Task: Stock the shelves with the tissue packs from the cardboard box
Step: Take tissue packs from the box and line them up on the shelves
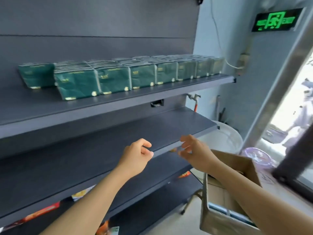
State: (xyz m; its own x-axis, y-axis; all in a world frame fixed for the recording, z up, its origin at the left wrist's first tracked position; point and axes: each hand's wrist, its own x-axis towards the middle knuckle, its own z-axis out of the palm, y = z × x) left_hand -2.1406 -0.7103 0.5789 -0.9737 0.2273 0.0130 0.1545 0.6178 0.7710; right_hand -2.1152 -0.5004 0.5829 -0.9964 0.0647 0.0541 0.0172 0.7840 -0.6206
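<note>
Tissue packs (108, 77): dark green, standing in a row on the top shelf (152, 97), across the upper middle of the frame; one more pack sits further back at the far left.
Middle shelf (101, 141): dark grey, bare where it shows, below the row of packs.
Left hand (137, 156): centre of the frame, in front of the middle shelf's front edge, fingers loosely curled, holding nothing.
Right hand (194, 152): just right of the left hand, blurred, fingers bent and spread; no pack is seen in it.
Cardboard box (225, 197): lower right, open, under the right forearm; its contents cannot be made out.
Lower shelves (149, 189): red and orange packets show at the bottom left.
Exit sign (276, 20): lit green, upper right on the wall.
</note>
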